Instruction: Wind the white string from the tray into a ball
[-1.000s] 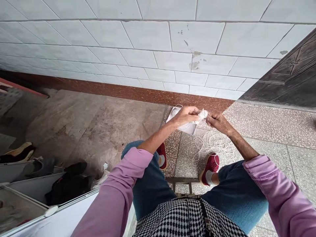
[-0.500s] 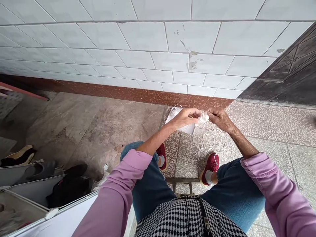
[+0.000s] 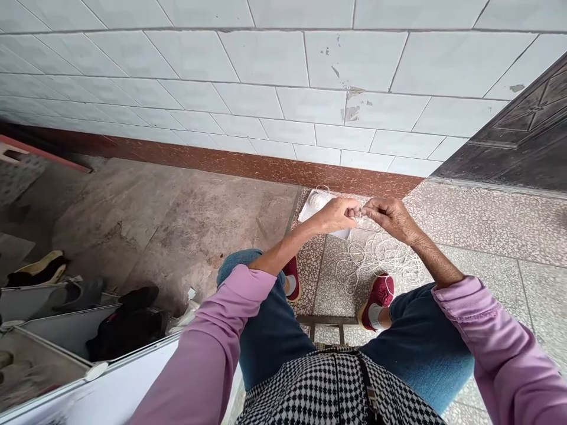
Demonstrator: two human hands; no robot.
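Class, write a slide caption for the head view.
Left hand and right hand hold white material near tangled white cord.

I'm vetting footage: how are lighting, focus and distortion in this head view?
Head view: soft light on pale rectangular wall tiles, apparently skewed by distortion; head view, lower left: black item in white-panelled rack deep in shadow; head view, centre: white material between bare left hand and bare right hand too small to resolve.
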